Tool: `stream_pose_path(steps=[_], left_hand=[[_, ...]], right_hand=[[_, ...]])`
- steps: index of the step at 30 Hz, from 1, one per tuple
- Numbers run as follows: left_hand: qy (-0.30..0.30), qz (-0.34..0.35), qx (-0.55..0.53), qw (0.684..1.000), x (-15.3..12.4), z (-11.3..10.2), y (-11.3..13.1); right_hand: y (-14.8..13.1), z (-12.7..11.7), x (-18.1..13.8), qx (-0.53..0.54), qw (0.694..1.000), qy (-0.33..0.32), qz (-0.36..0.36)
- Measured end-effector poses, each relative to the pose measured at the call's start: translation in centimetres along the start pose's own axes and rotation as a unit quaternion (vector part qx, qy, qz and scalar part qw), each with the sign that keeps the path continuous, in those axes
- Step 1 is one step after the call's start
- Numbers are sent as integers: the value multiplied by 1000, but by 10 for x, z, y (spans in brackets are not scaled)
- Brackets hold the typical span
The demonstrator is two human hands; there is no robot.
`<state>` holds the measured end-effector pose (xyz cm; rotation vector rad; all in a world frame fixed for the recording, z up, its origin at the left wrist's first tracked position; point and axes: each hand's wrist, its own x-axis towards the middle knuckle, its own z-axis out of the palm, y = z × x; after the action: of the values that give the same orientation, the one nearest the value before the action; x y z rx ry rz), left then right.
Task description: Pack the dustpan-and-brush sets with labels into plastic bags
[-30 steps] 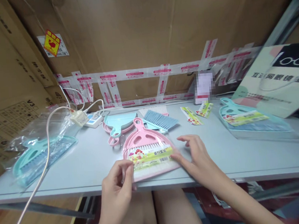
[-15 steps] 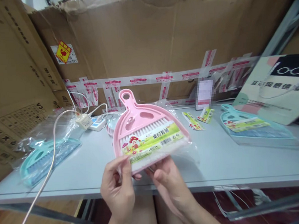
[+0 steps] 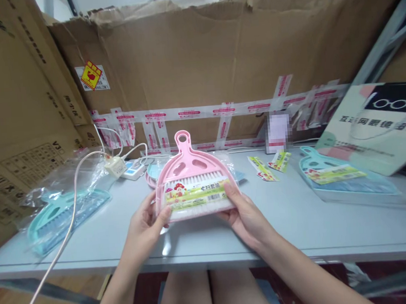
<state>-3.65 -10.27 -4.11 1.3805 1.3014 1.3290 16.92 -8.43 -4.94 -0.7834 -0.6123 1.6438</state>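
A pink dustpan-and-brush set [image 3: 190, 171] in a clear plastic bag, with a green and yellow label across its white bristles, is held upright above the grey table [image 3: 298, 219]. My left hand [image 3: 146, 223] grips its lower left corner with thumb in front. Its lower right edge is clasped by my right hand [image 3: 244, 214], thumb resting on the label. The handle loop points up and away from me.
A bagged blue set [image 3: 59, 215] lies at the left under a white cable [image 3: 71, 212]. Another bagged blue set [image 3: 344, 177] lies at the right by a printed board [image 3: 378, 121]. Loose labels [image 3: 268, 163], a power strip [image 3: 134, 168] and cardboard walls stand behind.
The pink set was lying flat on the table a second ago; both hands picked it up, and it is now held lower and further out than half a second ago.
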Motion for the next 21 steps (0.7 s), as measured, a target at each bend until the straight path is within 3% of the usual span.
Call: stream_pose_path(steps=[6,13,17,21], left_hand=[[-84,-53,-16,995,29,-11,16],[-131,18,29,991,53,18,24],[-160,28,25,986,50,28,18],[-126,37,54,990,47,17,14]], right_hand=[[-13,0,16,-70,997,-32,28],[-29,4,24,-126,990,-1,-65],[-56,-32,16,-145,975,78,-150],[-123,-104,0,-148,919,264,-252]])
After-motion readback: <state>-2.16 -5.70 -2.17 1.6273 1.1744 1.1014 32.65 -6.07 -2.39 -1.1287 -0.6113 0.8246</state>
